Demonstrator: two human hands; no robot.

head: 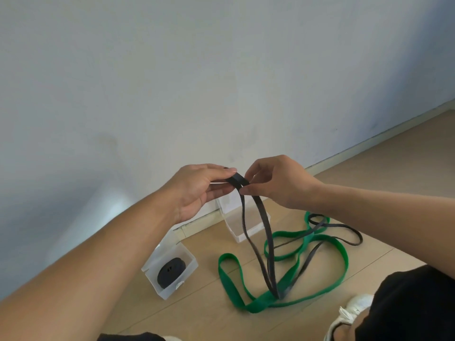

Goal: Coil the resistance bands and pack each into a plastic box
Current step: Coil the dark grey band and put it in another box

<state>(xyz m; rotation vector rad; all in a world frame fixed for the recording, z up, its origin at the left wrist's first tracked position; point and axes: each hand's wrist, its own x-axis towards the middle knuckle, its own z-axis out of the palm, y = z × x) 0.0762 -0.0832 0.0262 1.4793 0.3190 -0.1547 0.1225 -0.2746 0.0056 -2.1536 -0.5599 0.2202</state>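
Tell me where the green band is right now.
In the head view, the green band lies looped on the floor at lower right, beside the empty plastic box, under the black band both hands hold.

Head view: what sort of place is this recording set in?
Probably a bare room indoors, with the person working on the floor: a plain pale wall meets a wood-look floor at a skirting board, and plastic boxes and bands lie on the floor itself.
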